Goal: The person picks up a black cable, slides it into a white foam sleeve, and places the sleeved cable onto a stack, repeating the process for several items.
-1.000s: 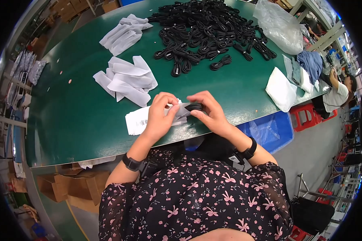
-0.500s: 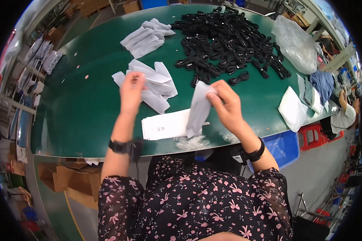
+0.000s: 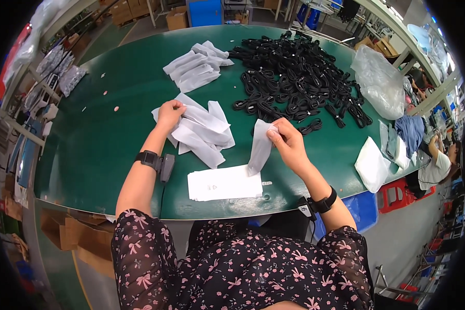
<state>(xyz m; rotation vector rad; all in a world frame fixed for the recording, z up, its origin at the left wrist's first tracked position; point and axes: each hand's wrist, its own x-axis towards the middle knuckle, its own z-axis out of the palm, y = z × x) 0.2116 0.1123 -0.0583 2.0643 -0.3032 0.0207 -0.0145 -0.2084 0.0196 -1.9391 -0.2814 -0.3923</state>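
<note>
Green and glossy, the surface carries two heaps of whitish pouches, a printed white stack and a mound of black cables. The right hand has its thumb and fingers clamped on the upper end of a pouch, which hangs at a slant, its lower end over the right end of the white stack. The left hand is at the upper left of the nearer heap, thumb and fingertips close together by the top pouch; they are too small in view to tell whether they are clamped on it.

The farther heap lies beyond, well apart from the stack. To its right spread the coiled black cables, with a crumpled clear bag beside them. A white packet lies near the right edge, next to a blue cloth.
</note>
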